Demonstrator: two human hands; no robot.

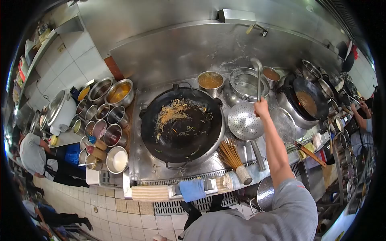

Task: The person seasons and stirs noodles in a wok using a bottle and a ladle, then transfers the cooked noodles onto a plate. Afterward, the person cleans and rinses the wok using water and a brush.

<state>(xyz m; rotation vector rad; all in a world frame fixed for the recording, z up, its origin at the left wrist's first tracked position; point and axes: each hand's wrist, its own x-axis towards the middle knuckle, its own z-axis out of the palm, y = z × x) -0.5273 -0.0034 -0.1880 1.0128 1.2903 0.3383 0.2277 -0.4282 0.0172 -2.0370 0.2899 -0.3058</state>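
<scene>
My right hand (261, 107) is closed around the handle of a metal ladle (259, 82). The ladle's bowl points away from me, over the edge of a steel pot of clear liquid (245, 80). Below that hand lies a round perforated strainer (244, 121). To its left sits a large black wok (201, 140) with noodles (173, 114) and shreds of vegetable, most of them heaped at the upper left. At the bottom edge a small piece of my left hand (159, 238) shows, its fingers cut off by the frame.
A bamboo brush (233, 158) and a mesh skimmer (282, 124) lie by the strainer. Left of the wok stand several seasoning containers, among them a bowl of white liquid (118, 160). Another wok (307, 100) holds brown liquid. Other people (34, 154) stand at both sides.
</scene>
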